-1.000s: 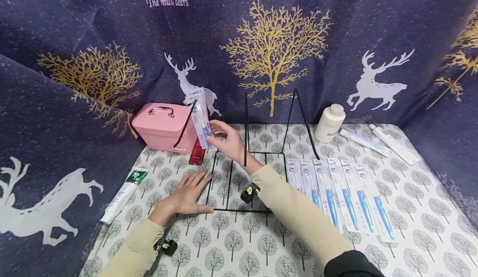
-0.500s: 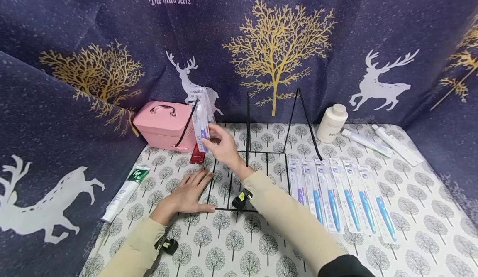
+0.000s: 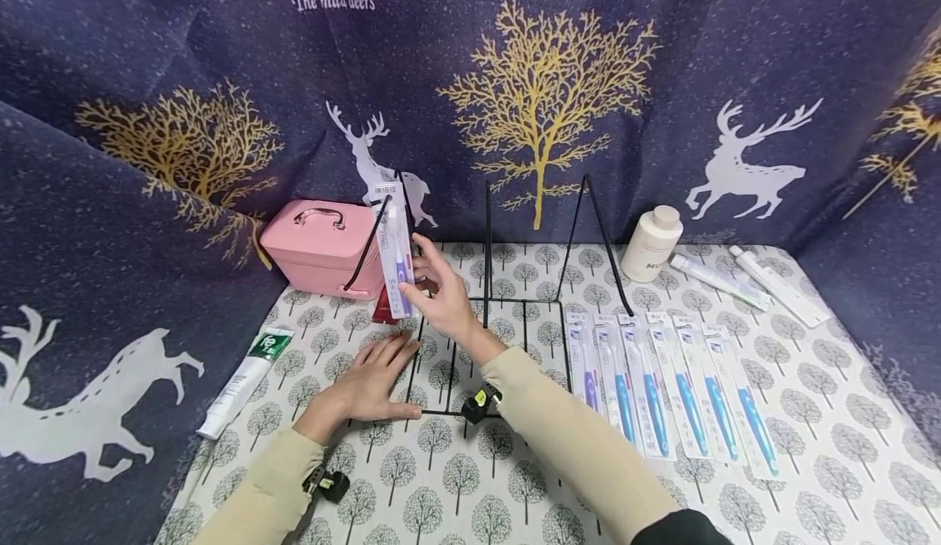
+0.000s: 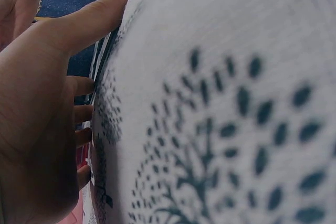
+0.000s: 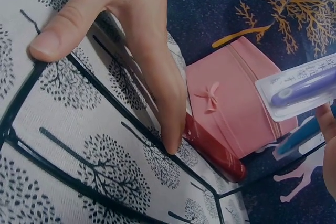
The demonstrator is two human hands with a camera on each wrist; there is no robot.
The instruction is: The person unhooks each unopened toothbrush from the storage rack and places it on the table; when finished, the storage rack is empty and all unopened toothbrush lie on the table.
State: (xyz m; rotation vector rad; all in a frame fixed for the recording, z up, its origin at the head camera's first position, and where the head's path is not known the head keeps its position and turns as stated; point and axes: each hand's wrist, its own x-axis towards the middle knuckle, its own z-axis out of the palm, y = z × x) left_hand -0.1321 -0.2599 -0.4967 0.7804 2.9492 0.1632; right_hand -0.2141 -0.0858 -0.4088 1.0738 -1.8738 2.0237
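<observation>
At the rack's left side my right hand (image 3: 444, 296) pinches a packaged purple toothbrush (image 3: 395, 243), thumb on the card's lower front. The pack stands nearly upright, and a slanted rod of the black wire rack (image 3: 485, 416) crosses its upper left; whether the rod passes through the card cannot be told. Behind it, the right wrist view shows a teal toothbrush (image 5: 302, 136) too. My left hand (image 3: 371, 381) lies with spread fingers at the rack base's left side, its thumb and fingertips at the wire. Right of the rack, several packaged toothbrushes (image 3: 654, 390) lie in a row.
A pink case (image 3: 319, 251) and a red packet (image 3: 384, 308) sit behind left. One toothpaste tube (image 3: 246, 381) lies at the left. At the back right are a white bottle (image 3: 651, 243) and two tubes, including a white tube (image 3: 779, 288). A patterned curtain hangs behind.
The toothbrush pack has come down and slightly left then right with my right hand, its front now facing me more squarely. My left hand stays in place.
</observation>
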